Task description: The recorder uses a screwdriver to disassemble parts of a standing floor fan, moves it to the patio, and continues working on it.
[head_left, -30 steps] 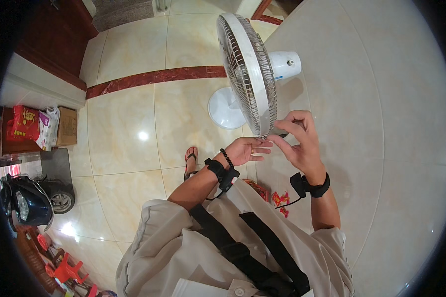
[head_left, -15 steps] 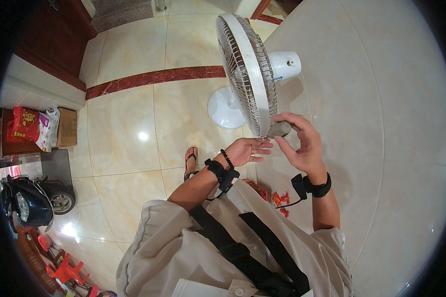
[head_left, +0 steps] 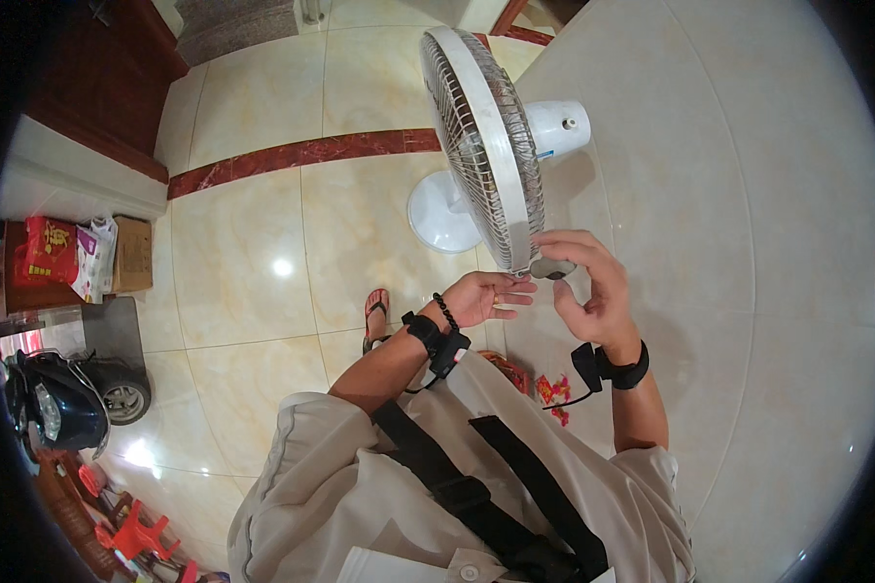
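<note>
A white wall-mounted-style fan (head_left: 486, 146) stands in front of me, seen edge-on, with its wire guard and white rim band. My left hand (head_left: 481, 296) is palm up under the rim's lower end. Its thumb and forefinger meet at a small clip (head_left: 518, 275) there, while the other fingers stretch out loosely. Between the thumb and fingers of my right hand (head_left: 598, 287) is a short grey tool (head_left: 554, 270) with a rounded, knob-like handle. The tool's narrow end points left at the clip; whether it touches is too small to tell.
The fan's round white base (head_left: 444, 214) lies beyond the guard. To the right runs a pale tiled wall (head_left: 719, 243). At the left are a cardboard box (head_left: 133, 253), a red bag (head_left: 52, 248), a dark scooter (head_left: 63, 398) and a red plastic stool (head_left: 138, 530).
My right hand has turned the grey tool, so its side now shows, and the thumb has shifted right and down. My left hand stays at the rim.
</note>
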A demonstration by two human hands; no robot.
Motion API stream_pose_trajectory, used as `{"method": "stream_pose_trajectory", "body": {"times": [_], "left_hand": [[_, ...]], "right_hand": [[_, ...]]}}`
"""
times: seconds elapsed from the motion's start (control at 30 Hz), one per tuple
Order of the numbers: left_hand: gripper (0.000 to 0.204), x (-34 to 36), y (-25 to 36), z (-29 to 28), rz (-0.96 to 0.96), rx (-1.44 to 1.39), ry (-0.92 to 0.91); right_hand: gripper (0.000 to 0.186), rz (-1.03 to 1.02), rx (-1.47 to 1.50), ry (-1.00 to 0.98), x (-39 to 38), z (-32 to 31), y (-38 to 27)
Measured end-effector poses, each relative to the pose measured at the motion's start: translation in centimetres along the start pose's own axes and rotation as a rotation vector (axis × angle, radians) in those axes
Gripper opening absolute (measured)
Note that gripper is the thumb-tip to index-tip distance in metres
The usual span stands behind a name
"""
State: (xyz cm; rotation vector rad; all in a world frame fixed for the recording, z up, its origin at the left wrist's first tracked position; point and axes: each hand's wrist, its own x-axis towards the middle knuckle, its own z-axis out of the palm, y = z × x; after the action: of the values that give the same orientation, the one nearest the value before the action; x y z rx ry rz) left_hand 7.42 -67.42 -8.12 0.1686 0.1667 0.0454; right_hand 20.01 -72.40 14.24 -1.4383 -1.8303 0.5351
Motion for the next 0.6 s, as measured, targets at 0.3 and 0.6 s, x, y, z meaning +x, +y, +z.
{"method": "stream_pose_trajectory", "body": {"times": [0.3,0.6], "left_hand": [[0.039,-0.2,0.0,0.6,-0.012,0.033,0.019],[0.039,-0.5,-0.1,0.5,-0.008,0.033,0.002]], "right_hand": [[0.042,0.045,-0.149,0.017,-0.9,0.7,0.0],[0.045,-0.114,-0.269,0.039,-1.2,0.7,-0.2]]}}
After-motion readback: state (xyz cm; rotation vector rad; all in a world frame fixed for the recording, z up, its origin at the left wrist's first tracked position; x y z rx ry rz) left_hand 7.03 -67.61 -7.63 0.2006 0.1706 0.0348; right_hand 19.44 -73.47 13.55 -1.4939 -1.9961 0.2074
